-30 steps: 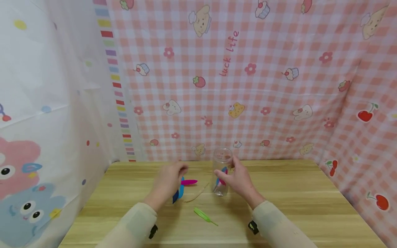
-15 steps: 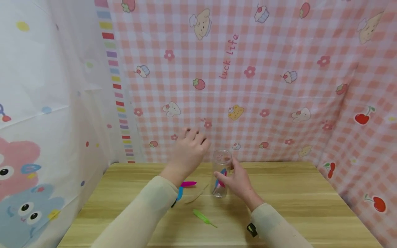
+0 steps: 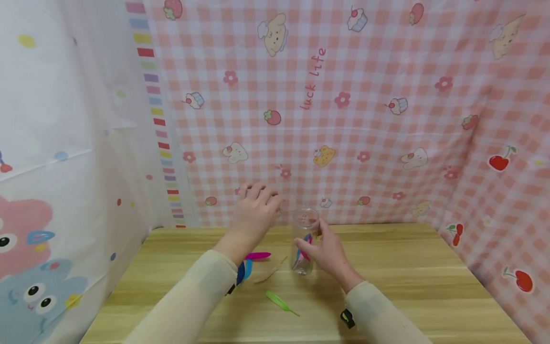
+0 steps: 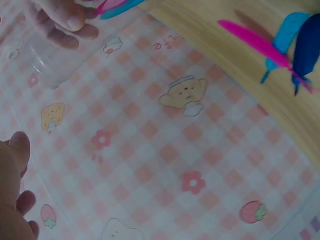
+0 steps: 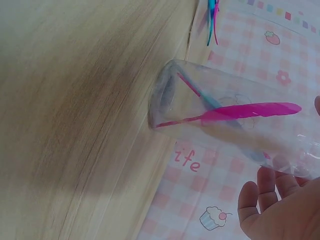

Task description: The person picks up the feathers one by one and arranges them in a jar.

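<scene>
In the head view my right hand point(image 3: 330, 253) grips a clear plastic jar point(image 3: 306, 220) from its right side. The jar stands on the table, with a magenta feather point(image 5: 255, 111) and some blue inside. My left hand point(image 3: 257, 210) is raised to the left of the jar, fingers loosely bent; I see nothing in it. Below the left wrist lie a magenta feather point(image 3: 259, 256), a light blue feather point(image 3: 248, 269) and a dark blue feather point(image 3: 240, 274), partly hidden by the sleeve. A thin tan feather point(image 3: 270, 273) and a green feather point(image 3: 278, 301) lie nearer the front.
The wooden table point(image 3: 399, 277) carries all of this. A pink checked cloth point(image 3: 369, 129) hangs behind it and round the right side. On the left hangs a white cloth point(image 3: 51, 191) with cartoon prints.
My left hand has risen from beside the loose feathers to above the table's back edge, then shifted slightly left. My right hand has kept its hold on the jar.
</scene>
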The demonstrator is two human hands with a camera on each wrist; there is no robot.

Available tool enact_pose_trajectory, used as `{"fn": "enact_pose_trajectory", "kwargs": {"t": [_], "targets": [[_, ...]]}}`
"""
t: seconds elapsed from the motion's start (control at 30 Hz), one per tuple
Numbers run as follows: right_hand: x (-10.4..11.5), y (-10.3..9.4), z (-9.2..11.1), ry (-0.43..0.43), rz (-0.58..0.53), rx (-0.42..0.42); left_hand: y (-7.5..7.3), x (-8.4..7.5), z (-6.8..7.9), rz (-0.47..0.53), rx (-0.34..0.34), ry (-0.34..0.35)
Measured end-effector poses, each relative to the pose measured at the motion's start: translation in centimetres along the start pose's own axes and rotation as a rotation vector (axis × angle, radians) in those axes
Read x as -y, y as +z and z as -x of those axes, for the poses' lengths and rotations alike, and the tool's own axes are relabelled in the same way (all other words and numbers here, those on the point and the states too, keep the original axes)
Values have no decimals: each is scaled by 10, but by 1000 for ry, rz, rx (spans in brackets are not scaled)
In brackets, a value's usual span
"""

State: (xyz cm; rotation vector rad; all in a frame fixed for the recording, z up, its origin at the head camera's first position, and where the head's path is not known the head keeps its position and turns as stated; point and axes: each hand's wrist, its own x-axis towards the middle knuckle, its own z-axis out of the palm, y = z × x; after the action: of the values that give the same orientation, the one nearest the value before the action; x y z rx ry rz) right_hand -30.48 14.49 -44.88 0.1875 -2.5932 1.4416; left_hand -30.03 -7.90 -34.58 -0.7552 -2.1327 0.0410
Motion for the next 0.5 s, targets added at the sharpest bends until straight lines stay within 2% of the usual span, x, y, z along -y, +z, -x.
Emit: {"fn": "enact_pose_trajectory", "kwargs": {"t": [0.1,0.17,0.3,0.37,0.5], "targets": [[1,1,0,3,0,1,1,4,23,87,81,-35],[2,3,0,7,-1,4,3,2,43,119,185,-25],[1,3,0,18,6,7,15,-7,87,129,401,73],[0,2,0,24,11,11,21,-15,106,165,484,105],[0,1,0,36,14,12,33,-28,132,208,551,121]]}}
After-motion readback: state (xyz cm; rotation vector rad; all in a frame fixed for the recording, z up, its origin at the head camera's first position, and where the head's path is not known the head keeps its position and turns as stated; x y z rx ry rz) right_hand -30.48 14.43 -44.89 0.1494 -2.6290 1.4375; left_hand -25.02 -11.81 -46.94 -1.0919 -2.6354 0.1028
